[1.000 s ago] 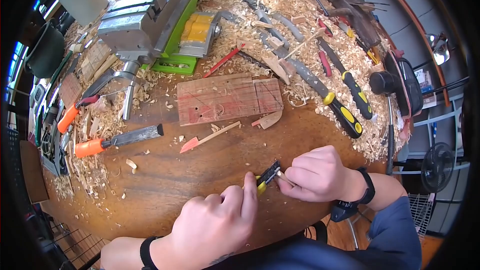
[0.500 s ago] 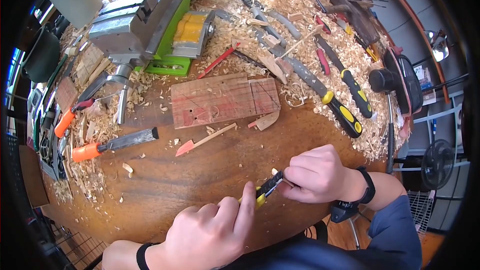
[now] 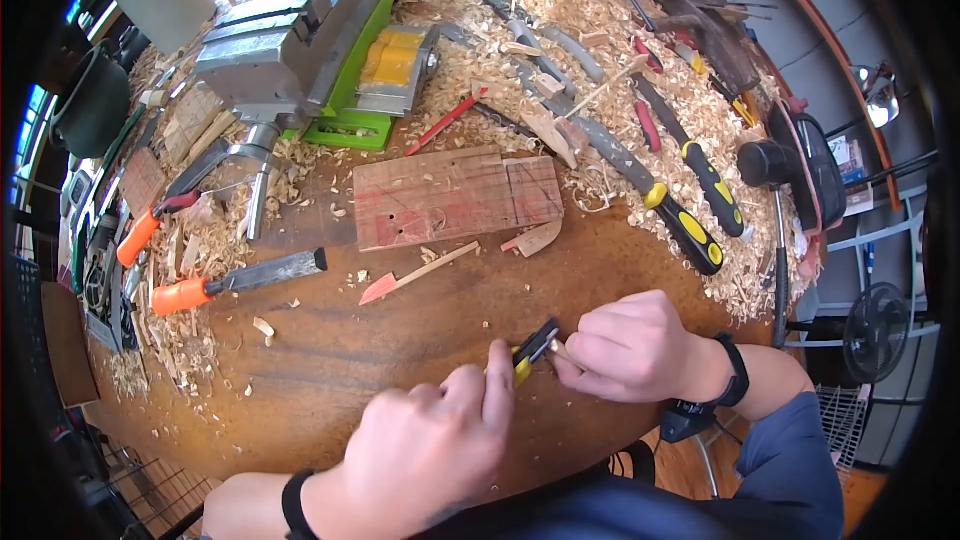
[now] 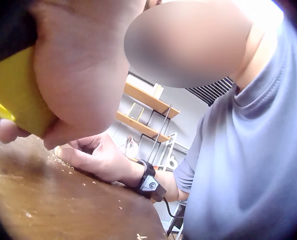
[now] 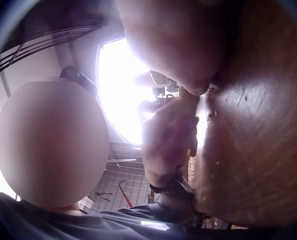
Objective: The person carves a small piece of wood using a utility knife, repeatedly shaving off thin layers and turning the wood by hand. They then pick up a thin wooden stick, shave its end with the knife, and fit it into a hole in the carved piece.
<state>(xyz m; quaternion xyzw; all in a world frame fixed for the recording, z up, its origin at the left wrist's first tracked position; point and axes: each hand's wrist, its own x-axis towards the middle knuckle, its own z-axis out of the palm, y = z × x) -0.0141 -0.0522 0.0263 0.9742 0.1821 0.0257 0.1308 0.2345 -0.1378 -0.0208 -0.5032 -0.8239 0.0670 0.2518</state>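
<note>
In the head view my left hand (image 3: 430,445) grips a yellow and black cutter (image 3: 523,368), its index finger stretched along the tool. Its dark front end meets the tip of a small pale wooden piece (image 3: 562,350), which my right hand (image 3: 635,350) pinches low over the table. Most of that piece is hidden inside the right fingers. The left wrist view shows the yellow handle (image 4: 18,95) inside the left palm, with the right hand (image 4: 101,157) beyond it. Dark and blurred, the right wrist view shows the left hand (image 5: 168,140) past the right one.
A marked wooden board (image 3: 440,202) lies mid-table, with a red-tipped stick (image 3: 420,275) in front. An orange-handled chisel (image 3: 240,280) is at left, a metal vise (image 3: 270,55) behind it. Shavings (image 3: 600,140), yellow-black rasps (image 3: 690,235) and a mallet (image 3: 765,165) lie right.
Since half a second ago, the left hand and cutter have shifted slightly right and up, and the scene has shifted slightly right in the head view. Both hands keep their holds.
</note>
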